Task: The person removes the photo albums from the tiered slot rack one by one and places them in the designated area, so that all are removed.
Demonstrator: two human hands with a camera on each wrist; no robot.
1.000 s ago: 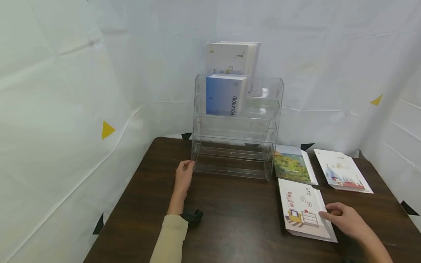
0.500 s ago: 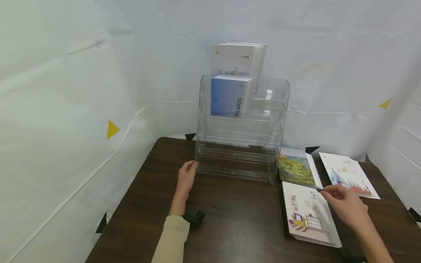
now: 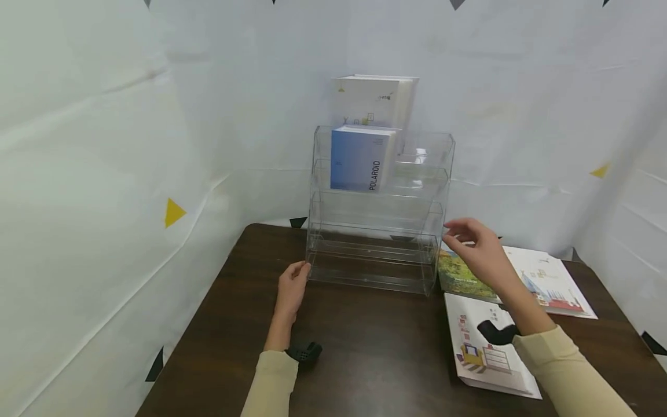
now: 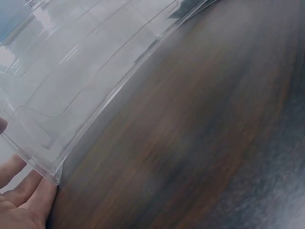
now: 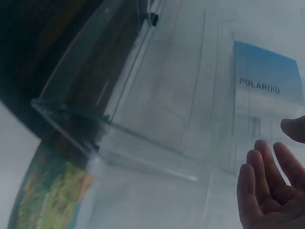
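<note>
A clear tiered display rack [image 3: 380, 208] stands on the dark wooden table. At its lower left front corner my left hand [image 3: 292, 289] pinches the side edge; in the left wrist view the thumb [image 4: 2, 125] and fingers [image 4: 40, 195] lie on either side of the panel. Beside the rack's right side my right hand [image 3: 479, 252] is raised, fingers bent and parted from the thumb, holding nothing. A blue book [image 3: 356, 159] lettered POLAROID stands in an upper tier. Behind it, in the top tier, is a thick white book [image 3: 367, 99].
Right of the rack lies a book with a green and yellow landscape cover [image 3: 461, 281], partly hidden by the right hand. A white book with a tent picture [image 3: 547, 275] lies farther right. Nearer is a white book with a furniture picture [image 3: 469, 330]. White sheeting [image 3: 521, 116] surrounds the table.
My right hand has left the near white book and moved up and left to the rack's right side. The left hand stays at the rack's corner. The view shifted slightly.
</note>
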